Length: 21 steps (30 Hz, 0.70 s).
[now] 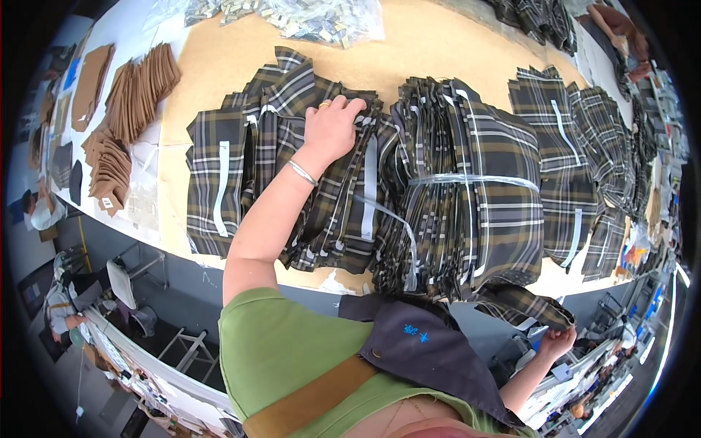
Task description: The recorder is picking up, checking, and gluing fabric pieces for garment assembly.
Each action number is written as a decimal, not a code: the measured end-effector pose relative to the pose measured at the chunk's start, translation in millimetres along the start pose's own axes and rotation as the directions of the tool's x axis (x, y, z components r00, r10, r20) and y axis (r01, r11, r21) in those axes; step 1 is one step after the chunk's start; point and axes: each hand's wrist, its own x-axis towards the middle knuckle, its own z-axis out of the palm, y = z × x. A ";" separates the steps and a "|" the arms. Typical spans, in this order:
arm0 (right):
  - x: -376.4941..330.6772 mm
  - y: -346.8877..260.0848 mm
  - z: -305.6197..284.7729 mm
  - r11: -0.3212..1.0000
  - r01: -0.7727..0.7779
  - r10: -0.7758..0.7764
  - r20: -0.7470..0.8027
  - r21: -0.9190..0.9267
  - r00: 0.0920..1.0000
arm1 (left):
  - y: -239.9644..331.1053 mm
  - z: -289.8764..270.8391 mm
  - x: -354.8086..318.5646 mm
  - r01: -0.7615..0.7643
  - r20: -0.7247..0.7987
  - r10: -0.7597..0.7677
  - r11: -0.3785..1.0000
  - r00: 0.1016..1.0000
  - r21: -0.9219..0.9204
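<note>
My left hand [332, 130] is closed with its fingers bent over the far edge of a stack of dark plaid cut fabric pieces [328, 219]; its fingertips are partly hidden. Down at the right, past the table's near edge, my right hand [559, 342] pinches the end of a plaid fabric piece [526, 305]. Beside my left hand, to its right, lies a thick bundle of folded plaid pieces [504, 150], wrapped by a pale plastic tie [475, 179]. A white strip [369, 193] lies along the stack under my left forearm's right side.
More plaid stacks [562, 153] lie to the right, and another [217, 175] at the left. Brown fabric piles [139, 95] sit farther left. At the back of the tan tabletop [409, 51] is a clear plastic bag [321, 22] of small pieces. Other people work in the surroundings.
</note>
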 end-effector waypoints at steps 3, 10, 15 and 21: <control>-5.1 1.6 2.9 0.999 -0.029 0.029 -0.007 -0.022 1.000 | 2.0 7.9 7.2 0.075 0.006 -0.076 0.989 0.997 0.129; -4.9 3.9 -6.7 1.000 -0.015 0.015 0.005 -0.015 1.000 | -8.2 -3.5 24.4 -0.084 -0.017 0.086 0.992 0.996 0.094; -10.9 4.3 -6.3 1.000 -0.018 0.018 -0.007 0.015 1.000 | -21.5 -20.2 27.6 -0.345 -0.030 0.344 0.937 0.939 -0.053; -8.9 6.0 -13.4 1.000 0.005 -0.006 0.027 0.023 1.000 | -22.5 -29.6 22.3 -0.140 0.119 0.148 0.987 0.982 -0.074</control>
